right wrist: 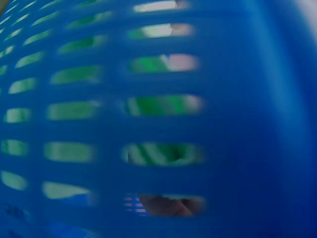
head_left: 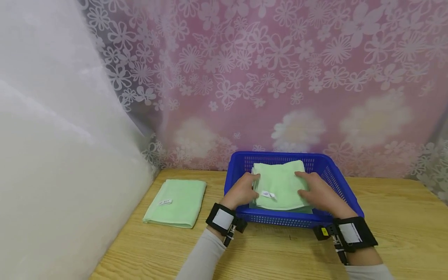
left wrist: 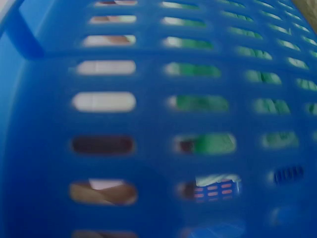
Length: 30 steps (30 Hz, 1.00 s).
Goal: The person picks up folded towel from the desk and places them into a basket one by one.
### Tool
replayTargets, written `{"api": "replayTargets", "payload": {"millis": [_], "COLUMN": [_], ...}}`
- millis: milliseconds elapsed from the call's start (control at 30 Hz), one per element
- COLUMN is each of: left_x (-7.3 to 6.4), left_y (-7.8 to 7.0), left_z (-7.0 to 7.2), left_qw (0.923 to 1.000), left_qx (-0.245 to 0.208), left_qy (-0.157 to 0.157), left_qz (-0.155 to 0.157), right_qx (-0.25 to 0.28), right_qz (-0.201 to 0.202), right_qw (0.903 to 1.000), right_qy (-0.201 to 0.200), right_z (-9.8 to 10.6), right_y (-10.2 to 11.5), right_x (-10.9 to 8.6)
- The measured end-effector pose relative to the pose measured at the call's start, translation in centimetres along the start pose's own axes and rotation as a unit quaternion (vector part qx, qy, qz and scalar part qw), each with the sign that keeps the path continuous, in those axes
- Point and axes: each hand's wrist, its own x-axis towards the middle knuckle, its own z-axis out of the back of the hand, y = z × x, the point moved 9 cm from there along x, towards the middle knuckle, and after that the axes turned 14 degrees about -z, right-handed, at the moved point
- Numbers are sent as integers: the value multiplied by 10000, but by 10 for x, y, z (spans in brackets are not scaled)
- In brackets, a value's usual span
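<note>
A stack of folded light green towels (head_left: pixel 280 182) lies in a blue plastic basket (head_left: pixel 280 221), a small white tag near its front left corner. My left hand (head_left: pixel 241 188) reaches over the basket's front left and touches the stack's left edge, index finger and thumb spread apart. On the other side, my right hand (head_left: pixel 316 190) rests its spread fingertips and thumb on the stack's right edge. Both wrist views are filled by the basket wall (left wrist: pixel 153 124), with green cloth (right wrist: pixel 72 111) showing through the slots. Fingers beneath the towel edges are hidden.
Another folded green towel (head_left: pixel 178 202) with a white tag lies on the wooden table (head_left: pixel 273 252), left of the basket. A pink flowered curtain (head_left: pixel 245 77) hangs behind the table, and a white sheet (head_left: pixel 70 155) borders the left side.
</note>
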Motion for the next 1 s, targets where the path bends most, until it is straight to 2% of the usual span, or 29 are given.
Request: {"api": "replayTargets", "payload": {"millis": [300, 433, 567, 867, 1000], "left_x": [-1, -3, -4, -4, -3], "left_y": [2, 3, 3, 1, 1], "left_z": [-5, -6, -7, -8, -11], "left_qw": [9976, 9961, 9942, 9889, 9888], "left_qx": [622, 780, 952, 1420, 1422], "left_qy": [262, 246, 210, 316, 411], "left_qz": [170, 325, 449, 302, 194], "right_qx": [-42, -63, -208, -495, -807], "right_qz": [-34, -82, -98, -346, -204], "right_qw": [9997, 9995, 9995, 9982, 9962], "right_qy": [234, 314, 212, 11, -236], "right_z": [-14, -15, -13, -16, -14], "right_y": [-9, -10, -10, -18, -15], "right_x": [3, 2, -1, -2, -3]}}
